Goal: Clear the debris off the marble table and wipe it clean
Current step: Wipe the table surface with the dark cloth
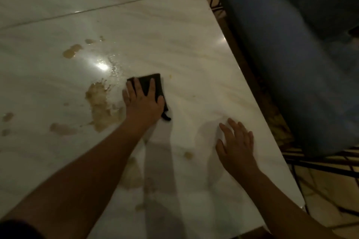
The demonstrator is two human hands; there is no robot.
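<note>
Left hand: my left hand (143, 102) lies palm down, its fingers (136, 87) spread straight and released, pressing on the cloth without curling round it.
Cloth: the black cloth (153, 76) sits under my left fingers on the marble counter (174, 44); its far edge shows beyond the fingertips.
Right hand: my right hand (236, 147) rests flat on the counter, fingers relaxed and grasping nothing, well apart from the cloth.
Big spill: a brown smear (99, 106) lies just left of my left fingers.
Smaller blotches: brown spots (71, 51) lie farther out to the left.
Small spot: a speck (188, 155) lies just left of my right fingers.
Chair: a blue seat (281, 64) stands beyond the counter's right edge.
</note>
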